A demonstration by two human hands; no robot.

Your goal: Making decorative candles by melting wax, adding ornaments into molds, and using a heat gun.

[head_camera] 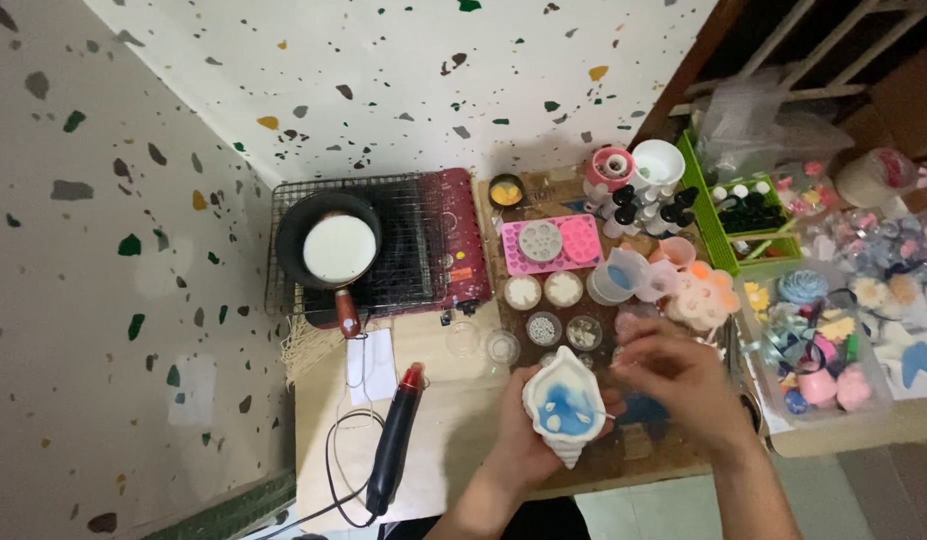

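Cradling white shell mould (564,407), blue-filled, left hand (524,440) gripping; tapered tip points near; right hand (684,380) pinches at rim.

Both hands are totally bare, no gloves, no rings or watch that I can spot. The left hand (529,440) and the right hand (684,378) each run back from the fingers into an uncovered wrist and forearm (no sleeve reaches into view on either side). Nails look short and plain near the fingertips, though the right hand is a bit blurred.
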